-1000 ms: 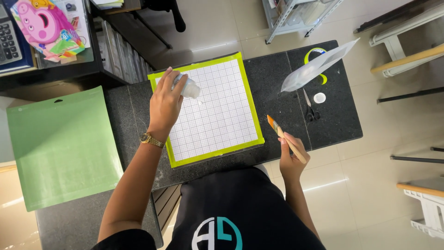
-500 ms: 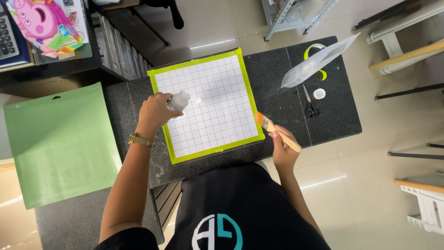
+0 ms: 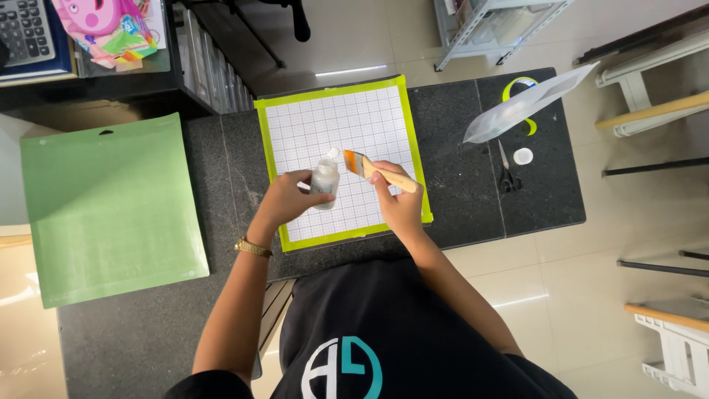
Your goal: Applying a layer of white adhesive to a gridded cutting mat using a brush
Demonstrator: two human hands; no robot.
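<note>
Bare bench strip right of the gridded mat is passable. Scissors, small white cap and clear pouch obstruct the far right.

Both bare forearms are reaching forward and angling inward, bringing the hands close together. The left hand, with a gold-coloured watch band on its wrist, is curling its fingers closed around something small. The right hand, just beside it, is pinching closed with knuckles facing up.

Clear plastic bottle, wooden-handled brush, matt gridded mat — all over speckled, polished stone table
</note>
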